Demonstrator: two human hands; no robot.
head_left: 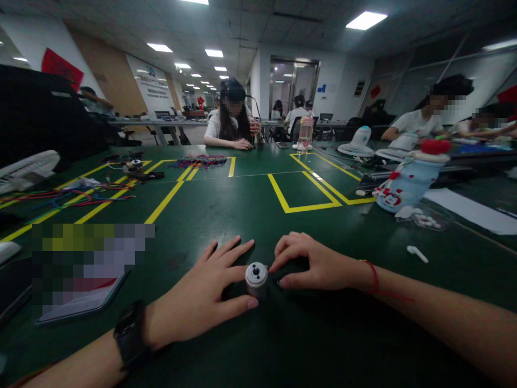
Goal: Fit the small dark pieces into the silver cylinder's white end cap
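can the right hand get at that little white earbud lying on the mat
Probably yes: the right hand rests by the small motor, and the bare green mat lies between it and the white earbud.

both hands, left hand [205, 291] and right hand [311, 264], rest flat on the green table [250, 205] beside a small silver cylinder [256, 278].

Two hands lie on the table [250, 215]: the left hand [202, 293] and the right hand [315, 264]. Between them stands one motor [256, 277]. Near the left edge lies one phone [81, 304]. Toward the right edge stand one snowman bottle [407, 180], one white earbud [416, 253] and one sheet of paper [472, 210]. At the far edge are one pink bottle [306, 132], two white fans [357, 143] and one bundle of wires [200, 160]. Four people sit along the far and right edges.
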